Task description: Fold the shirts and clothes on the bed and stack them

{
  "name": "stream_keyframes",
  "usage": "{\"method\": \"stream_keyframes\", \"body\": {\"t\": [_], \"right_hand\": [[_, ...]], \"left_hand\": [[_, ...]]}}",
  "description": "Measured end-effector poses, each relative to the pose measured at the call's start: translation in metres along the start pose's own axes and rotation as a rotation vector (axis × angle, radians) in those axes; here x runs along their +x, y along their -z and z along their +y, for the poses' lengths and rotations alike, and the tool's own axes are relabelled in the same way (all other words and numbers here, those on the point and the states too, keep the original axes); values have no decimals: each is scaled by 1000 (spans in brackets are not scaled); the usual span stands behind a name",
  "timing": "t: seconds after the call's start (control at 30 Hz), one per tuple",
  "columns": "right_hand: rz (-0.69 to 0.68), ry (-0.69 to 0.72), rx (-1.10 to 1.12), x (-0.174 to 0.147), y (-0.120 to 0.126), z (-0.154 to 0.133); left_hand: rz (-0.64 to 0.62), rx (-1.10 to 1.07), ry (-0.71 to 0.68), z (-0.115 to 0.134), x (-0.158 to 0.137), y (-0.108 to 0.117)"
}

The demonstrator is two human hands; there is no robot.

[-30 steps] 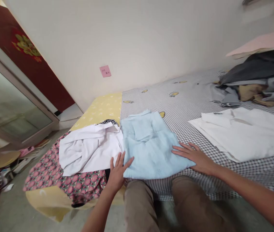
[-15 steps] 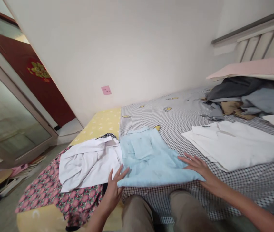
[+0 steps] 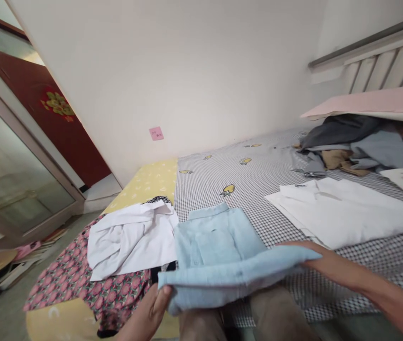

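A folded light blue shirt lies on the checked bedspread in front of my knees, its near edge lifted and hanging in a loose band. My left hand is closed on the left corner of that band, thumb on top. At the other end, my right hand is partly behind the raised cloth and holds it up; most of its fingers are hidden. Close by on the left is a crumpled white garment, resting on a pink floral cloth.
White folded shirts lie on the bedspread to the right. Behind them is a heap of dark clothes under a pink sheet. A wall borders the bed's far side.
Both hands have gone from spread fingers beside the blue shirt to holding its near edge. That edge has come up and toward me, and the shirt has slid nearer.
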State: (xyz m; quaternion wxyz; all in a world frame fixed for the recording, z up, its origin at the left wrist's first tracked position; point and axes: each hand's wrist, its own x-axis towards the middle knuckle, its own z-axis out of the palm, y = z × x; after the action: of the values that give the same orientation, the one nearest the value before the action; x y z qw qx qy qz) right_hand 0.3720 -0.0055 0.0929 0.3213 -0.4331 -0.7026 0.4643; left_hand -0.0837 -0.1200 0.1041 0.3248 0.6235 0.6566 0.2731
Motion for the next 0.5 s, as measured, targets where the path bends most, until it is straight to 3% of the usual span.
{"method": "stream_keyframes", "body": {"t": [0.1, 0.2, 0.3, 0.5], "right_hand": [[22, -89, 176, 43, -9, -5], [67, -162, 343, 87, -17, 1], [70, -259, 462, 129, -26, 13], [119, -398, 507, 200, -42, 48]], "left_hand": [[8, -130, 53, 20, 36, 4], [-89, -419, 114, 30, 80, 4], [-130, -639, 185, 27, 124, 4], [-63, -707, 316, 7, 194, -3]]}}
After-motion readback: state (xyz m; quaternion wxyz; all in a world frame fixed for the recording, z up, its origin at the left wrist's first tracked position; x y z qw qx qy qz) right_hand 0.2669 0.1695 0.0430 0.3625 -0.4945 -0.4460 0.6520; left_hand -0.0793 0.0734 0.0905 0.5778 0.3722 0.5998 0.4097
